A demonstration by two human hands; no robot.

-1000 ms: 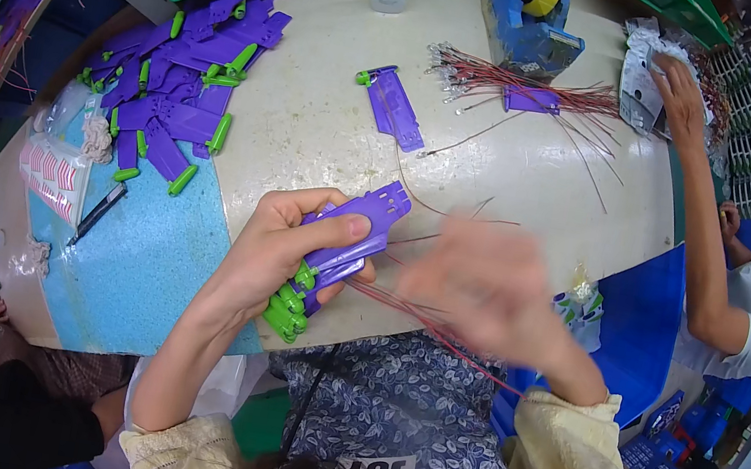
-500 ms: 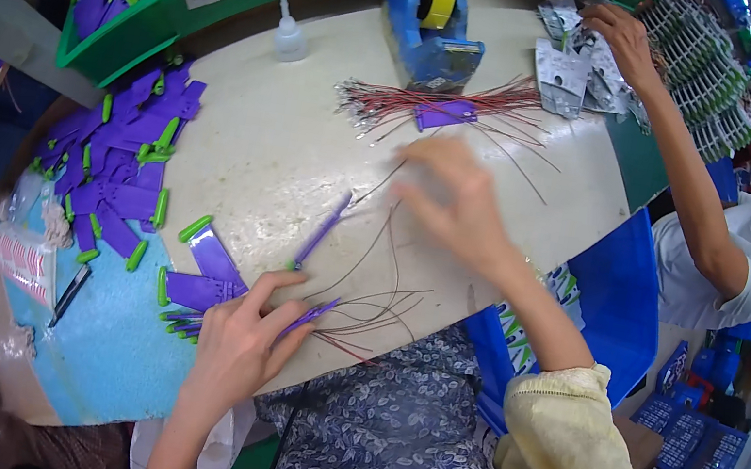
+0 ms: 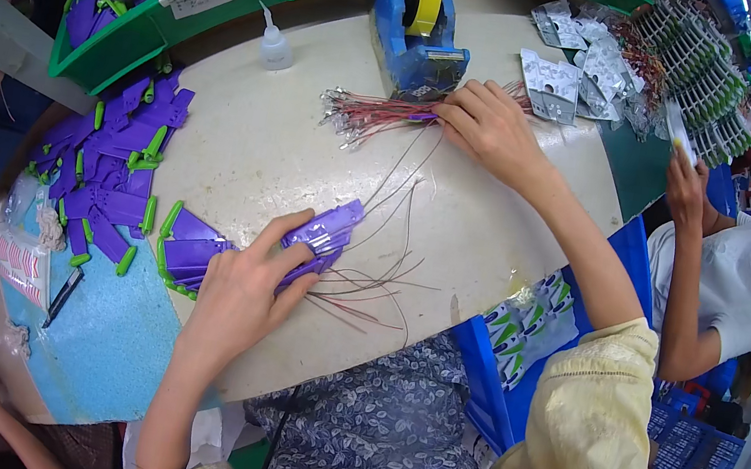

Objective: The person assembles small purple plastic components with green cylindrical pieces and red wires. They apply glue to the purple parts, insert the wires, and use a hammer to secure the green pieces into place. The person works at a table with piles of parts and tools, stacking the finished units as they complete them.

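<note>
On the pale surface (image 3: 493,238), left of its middle, purple plates (image 3: 336,224) are lying under the left grip (image 3: 244,287), which is grasping them, fingers spreading over the top and thumb pressing along the near side. Thin wires (image 3: 378,281) are trailing out to the right. Farther off, the right grip (image 3: 499,136) is bunching its fingertips at a bundle of reddish wires (image 3: 365,115), just in front of a blue tape dispenser (image 3: 440,63); whether it is pinching a strand, I am not able to tell.

The plates are looking light, rigid and rather slick, their glossy faces catching the light, so stacked ones are probably sliding over one another easily. Their long edges are offering the surest hold, away from the green ends (image 3: 169,219). The wires are seeming limp, near weightless and prone to snagging; taking one strand close to its tip is likely sparing its joint any strain.
</note>
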